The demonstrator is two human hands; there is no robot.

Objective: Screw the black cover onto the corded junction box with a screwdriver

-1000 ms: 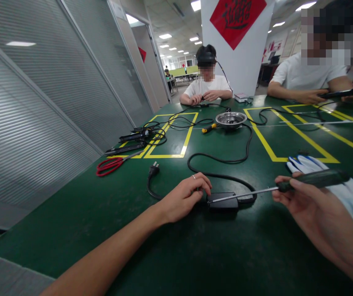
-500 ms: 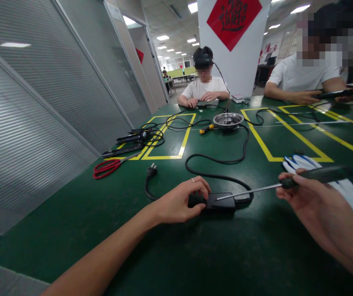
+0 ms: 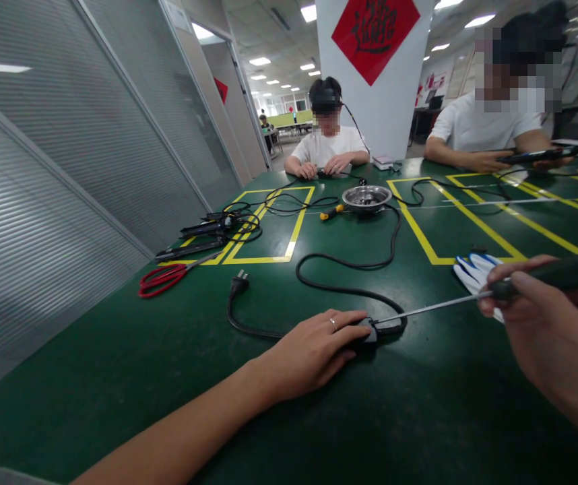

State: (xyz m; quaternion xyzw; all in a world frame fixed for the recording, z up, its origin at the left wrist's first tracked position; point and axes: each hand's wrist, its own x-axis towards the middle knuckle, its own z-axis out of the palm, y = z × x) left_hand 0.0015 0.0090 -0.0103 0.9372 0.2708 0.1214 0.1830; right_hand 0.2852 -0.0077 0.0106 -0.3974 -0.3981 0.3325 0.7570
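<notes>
My left hand (image 3: 316, 347) lies flat over a black power adapter (image 3: 368, 332) on the green table (image 3: 289, 411), fingers stretched along its top and covering most of it. My right hand (image 3: 556, 337) is closed round the dark handle of a long screwdriver (image 3: 531, 283). Its thin metal shaft slants down to the left, and its tip meets the adapter's right end. The adapter's black cord (image 3: 349, 269) loops away across the table to a plug (image 3: 238, 281).
White and blue gloves (image 3: 473, 269) lie by my right hand. Red scissors (image 3: 160, 277), black tools (image 3: 208, 232), a metal bowl (image 3: 367, 197) and a small yellow screwdriver (image 3: 330, 213) sit farther back among yellow tape lines. Two other people work at the far edge.
My left hand slid right and flattened over the adapter, which it only touched at its left end before. The right hand with the screwdriver drew back to the right and rose.
</notes>
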